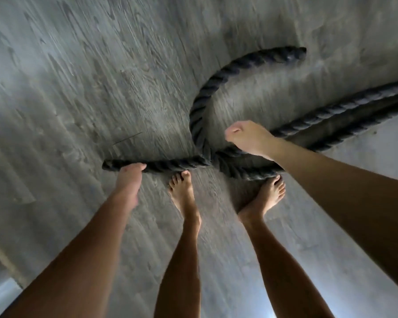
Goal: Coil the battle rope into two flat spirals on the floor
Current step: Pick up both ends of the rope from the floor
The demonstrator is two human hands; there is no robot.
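Left hand (129,180), left of centre: fingers curled round the rope (200,106) close to one of its ends, thumb lying on top, fingertips hidden under the strand. Right hand (248,138), right of centre: fingers closed in a fist around the strand that comes in from the right edge; picture blurred here, fingertips not visible. Count: 2 hands, 2 bare feet, 1 rope. Left foot (182,193) and right foot (265,196) stand on the grey wood-grain floor (78,88), toes touching the near side of the rope. The rope lies on the floor at centre and right. 2 strands leave side by side at the right edge; the lower one bends round in front of the right foot. Strands cross at centre. 2 rope ends visible: one just left of the left hand, one at upper right, finishing an open curve.
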